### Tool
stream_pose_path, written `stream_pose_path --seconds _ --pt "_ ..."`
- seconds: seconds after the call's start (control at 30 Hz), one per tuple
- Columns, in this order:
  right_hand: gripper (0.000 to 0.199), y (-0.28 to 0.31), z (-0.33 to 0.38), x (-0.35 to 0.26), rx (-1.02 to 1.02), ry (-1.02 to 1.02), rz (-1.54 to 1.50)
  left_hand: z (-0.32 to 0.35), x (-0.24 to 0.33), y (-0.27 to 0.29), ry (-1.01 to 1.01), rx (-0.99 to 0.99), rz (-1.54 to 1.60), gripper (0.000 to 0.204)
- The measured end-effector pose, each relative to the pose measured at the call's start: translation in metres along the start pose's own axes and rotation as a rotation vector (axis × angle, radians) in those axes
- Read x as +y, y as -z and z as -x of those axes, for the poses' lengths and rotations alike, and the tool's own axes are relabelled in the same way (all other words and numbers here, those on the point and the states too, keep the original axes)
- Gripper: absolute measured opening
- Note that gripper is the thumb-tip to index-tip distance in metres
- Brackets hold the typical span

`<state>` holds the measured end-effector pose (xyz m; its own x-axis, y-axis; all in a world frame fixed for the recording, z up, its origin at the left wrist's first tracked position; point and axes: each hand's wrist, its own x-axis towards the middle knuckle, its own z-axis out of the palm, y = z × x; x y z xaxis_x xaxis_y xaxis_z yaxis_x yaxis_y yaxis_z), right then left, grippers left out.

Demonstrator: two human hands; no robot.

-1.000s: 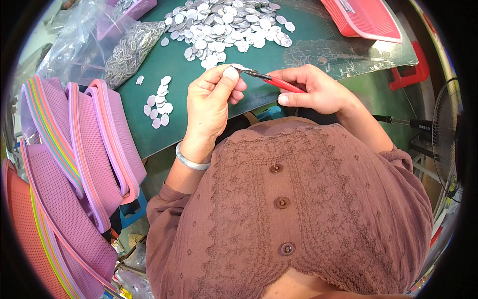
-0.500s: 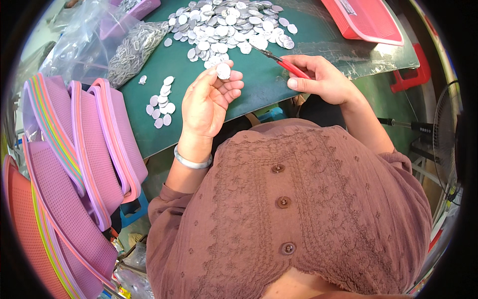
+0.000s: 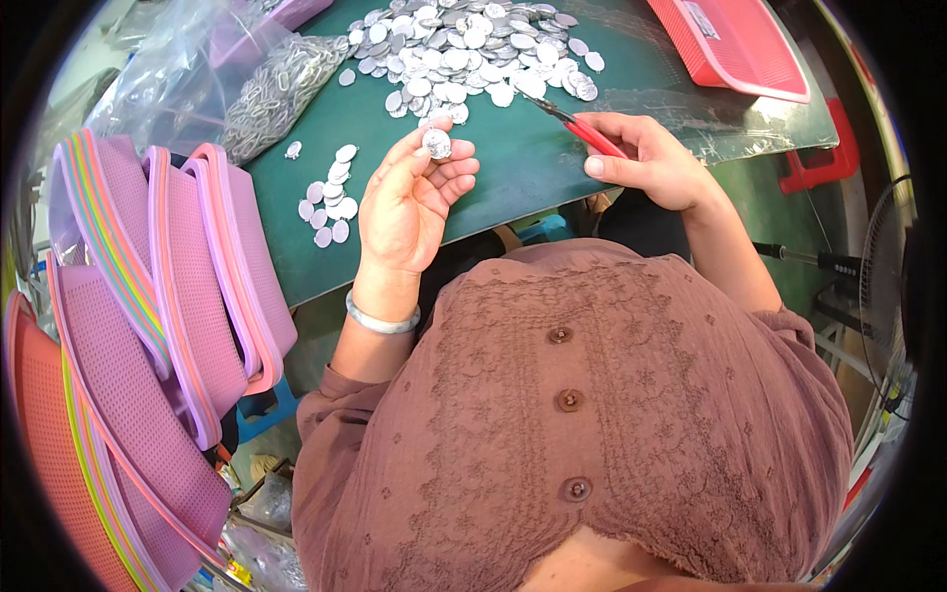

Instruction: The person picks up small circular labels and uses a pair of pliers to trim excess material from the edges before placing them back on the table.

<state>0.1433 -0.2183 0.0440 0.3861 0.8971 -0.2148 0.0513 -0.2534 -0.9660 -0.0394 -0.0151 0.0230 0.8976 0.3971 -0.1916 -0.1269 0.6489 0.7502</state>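
Held disc [image 3: 436,144]: detail too small; pink basket [image 3: 750,54] cropped.

Apparently a small-parts workshop, as I view it remotely: the green-topped table [image 3: 523,183] bears heaped silvery discs [image 3: 464,49] and metal links [image 3: 288,104] bagged in clear plastic [image 3: 173,99]; perforated baskets [image 3: 202,296] stand nested at the left, and I see red-handled pliers [image 3: 597,138] in the right hand [image 3: 651,163], with a fan [image 3: 881,276] at the right edge

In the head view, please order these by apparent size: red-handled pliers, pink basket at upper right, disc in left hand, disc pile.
Disc pile, visible part
Pink basket, visible part
Red-handled pliers
Disc in left hand
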Motion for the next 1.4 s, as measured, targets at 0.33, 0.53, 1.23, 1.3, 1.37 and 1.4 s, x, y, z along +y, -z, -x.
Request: stream_pose_path --seconds 0.33,0.53,1.23,1.3,1.37,1.4 --pt "0.061 0.0 0.0 0.001 -0.006 -0.002 0.022 0.004 0.006 0.006 -0.038 0.155 -0.171 0.03" --pt "0.062 0.002 -0.001 0.003 -0.007 0.006 0.018 0.005 0.026 0.043 -0.425 0.63 -1.44 0.023" --pt "0.058 0.001 0.001 0.002 -0.013 -0.01 0.028 -0.02 -0.001 0.005 -0.169 0.313 -1.139 0.011" --pt "0.057 0.001 0.001 0.0 -0.022 -0.005 0.027 -0.018 0.002 0.003 0.005 0.257 -0.71 0.011" --pt "0.057 -0.001 0.002 -0.006 -0.045 -0.012 0.054 -0.015 0.001 0.0 -0.007 0.254 -0.512 0.014" --pt "0.057 -0.001 0.003 -0.008 -0.054 -0.016 0.07 -0.015 0.001 -0.003 -0.013 0.25 -0.411 0.017"
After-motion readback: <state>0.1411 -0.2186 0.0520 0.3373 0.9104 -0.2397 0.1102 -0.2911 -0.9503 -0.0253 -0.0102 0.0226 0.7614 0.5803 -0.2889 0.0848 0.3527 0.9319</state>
